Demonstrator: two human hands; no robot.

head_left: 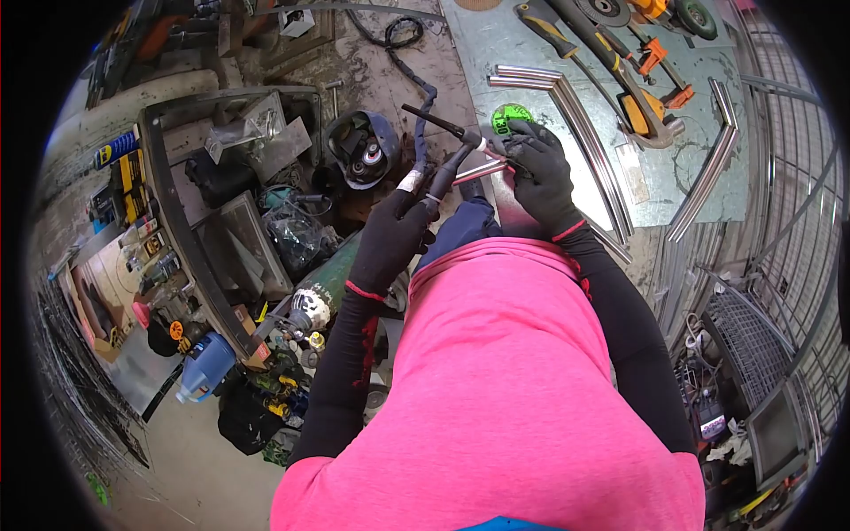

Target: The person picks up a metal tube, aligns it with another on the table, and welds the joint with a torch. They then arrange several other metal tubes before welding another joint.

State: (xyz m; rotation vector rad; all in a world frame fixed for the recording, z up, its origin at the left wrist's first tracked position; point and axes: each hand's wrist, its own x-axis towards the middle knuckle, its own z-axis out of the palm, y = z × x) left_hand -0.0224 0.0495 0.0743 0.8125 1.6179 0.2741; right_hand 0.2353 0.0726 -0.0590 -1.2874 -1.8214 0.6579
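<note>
In my left hand is a TIG welding torch, gloved fingers wrapped round its handle. The torch's long black back cap points up and left, and its pale cup faces my right hand. That hand, also in a black glove, has its fingers curled close to the cup; what they pinch is hidden. A round green disc with dark numbers shows just beyond the right fingers. Shiny metal tubes lie between my hands. The torch cable runs away across the floor.
Bent metal tubes rest on the metal table, with another bent set at right. A hammer and orange clamps lie farther back. Left are a dark container holding cans, a framed bin and a green gas cylinder.
</note>
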